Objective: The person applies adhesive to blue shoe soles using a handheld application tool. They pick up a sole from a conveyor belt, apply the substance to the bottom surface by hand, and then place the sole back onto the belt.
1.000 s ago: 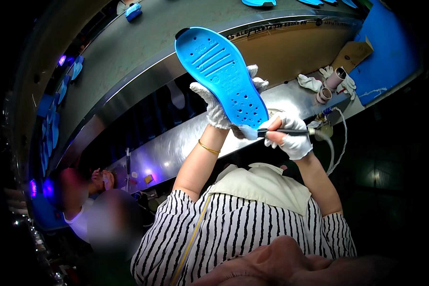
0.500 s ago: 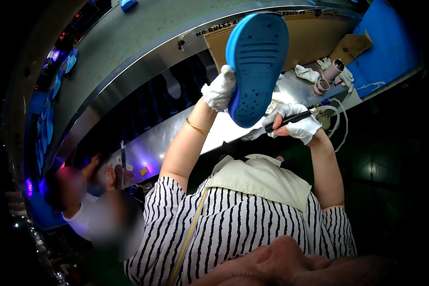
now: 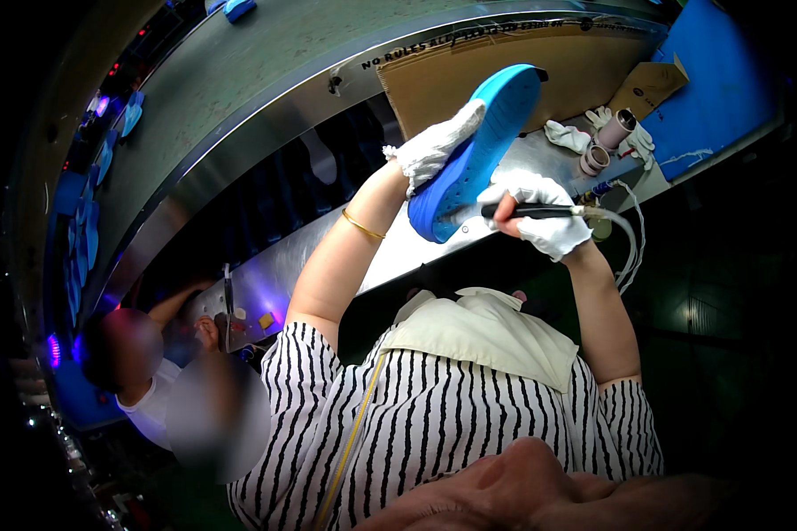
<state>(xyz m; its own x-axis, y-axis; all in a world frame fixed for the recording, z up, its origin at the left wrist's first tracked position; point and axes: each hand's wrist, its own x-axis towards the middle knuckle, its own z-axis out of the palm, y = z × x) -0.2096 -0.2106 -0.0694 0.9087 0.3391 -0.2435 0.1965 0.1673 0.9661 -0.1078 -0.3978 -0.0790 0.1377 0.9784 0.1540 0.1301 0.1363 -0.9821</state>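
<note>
Now we have the blue shoe sole [image 3: 475,161] turned almost edge-on to the camera, whereas a second ago its ribbed face lay broad and flat toward us, and half a second ago it was already swinging round and lowering. Our left hand [image 3: 434,147], in a white glove, has its fingers closed round the upper side of the sole and holds it in the air above the metal surface [image 3: 553,155], tilted, with its far end up by the sheet of brown cardboard [image 3: 469,75] and its near end down toward our chest. Our right hand [image 3: 540,212], gloved too, keeps its fingers wrapped tight on a slim black pen-like tool [image 3: 527,211] with a pale cable [image 3: 627,243] trailing off to the right; the tip now meets the lower rim of the sole, where earlier it rested against the broad face. We judge from this turn that the work has passed from the flat of the sole to its edge, so the tool tip likely has to follow the curve of the rim closely. Beyond our hands, spare white gloves [image 3: 568,135] and some small rolls of tape [image 3: 607,142] lie on the surface, and another person [image 3: 164,372] works at our lower left.
</note>
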